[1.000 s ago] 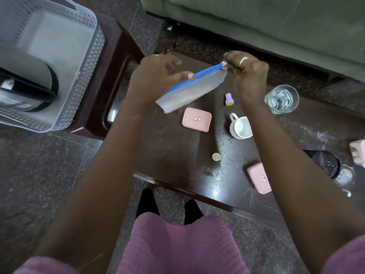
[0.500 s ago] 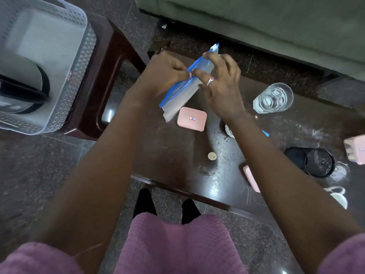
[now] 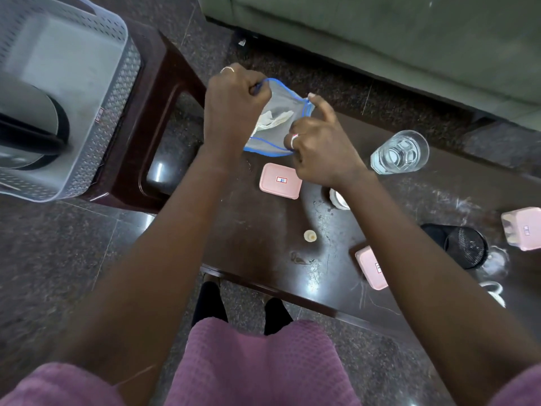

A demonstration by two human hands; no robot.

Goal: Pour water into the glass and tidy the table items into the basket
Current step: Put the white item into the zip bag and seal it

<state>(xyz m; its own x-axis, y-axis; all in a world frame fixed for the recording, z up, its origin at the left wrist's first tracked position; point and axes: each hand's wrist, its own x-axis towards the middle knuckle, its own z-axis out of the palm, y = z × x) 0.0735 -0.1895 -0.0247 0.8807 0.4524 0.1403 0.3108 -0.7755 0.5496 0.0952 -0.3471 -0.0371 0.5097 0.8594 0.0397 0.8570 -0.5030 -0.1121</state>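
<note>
Hands up over the table [image 3: 263, 230]: left hand [image 3: 234, 106] grips the pouch [image 3: 272, 139] by its blue rim at twelve o'clock, right hand [image 3: 319, 148] pinches the opposite edge. The mouth is spread wide, with something white inside. Glass [image 3: 399, 152] sits at two o'clock, basket [image 3: 73, 98] at ten. Best to press that rim closed evenly before carrying it over, so nothing drops out.

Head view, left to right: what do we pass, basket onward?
Order: grey basket → pink labelled box → glass → black mesh cup → pink container at right edge. Hand-held pouch overlaps the box, so skipped.
</note>
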